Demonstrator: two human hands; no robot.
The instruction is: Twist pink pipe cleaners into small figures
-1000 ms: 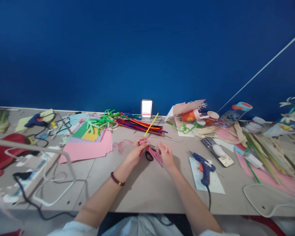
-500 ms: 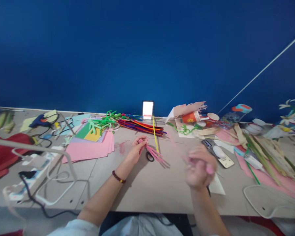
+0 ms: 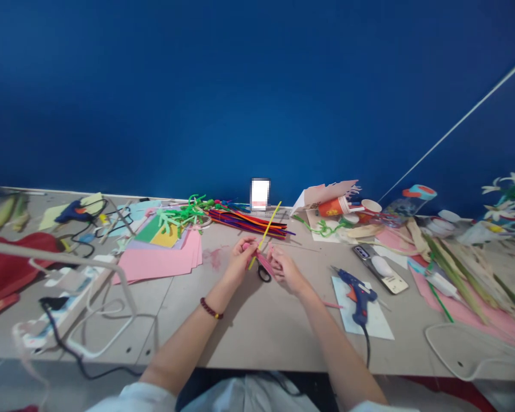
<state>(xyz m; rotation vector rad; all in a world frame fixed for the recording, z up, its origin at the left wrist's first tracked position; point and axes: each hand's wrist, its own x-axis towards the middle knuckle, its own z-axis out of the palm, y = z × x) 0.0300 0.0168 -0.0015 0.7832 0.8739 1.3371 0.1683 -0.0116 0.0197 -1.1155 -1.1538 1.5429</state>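
**Q:** Hands, please?

**A:** Your left hand (image 3: 240, 262) and right hand (image 3: 285, 270) are close together, fingers closed on the pink pipe cleaners (image 3: 262, 262) between them.

**Q:** Anything else in that grip?

**A:** A yellow pipe cleaner (image 3: 269, 226) slants up and away from your left hand's fingers.

**Q:** Directly below?

**A:** Scissors (image 3: 264, 275) sit just under the pink ends, black handles showing, on the table (image 3: 249, 335).

**Q:** To either side?

**A:** Left of your left hand, a pink paper stack (image 3: 163, 260). Right of your right hand, a glue gun (image 3: 357, 294) on a white sheet (image 3: 380, 326). Beyond your hands, a bundle of mixed pipe cleaners (image 3: 249, 223).
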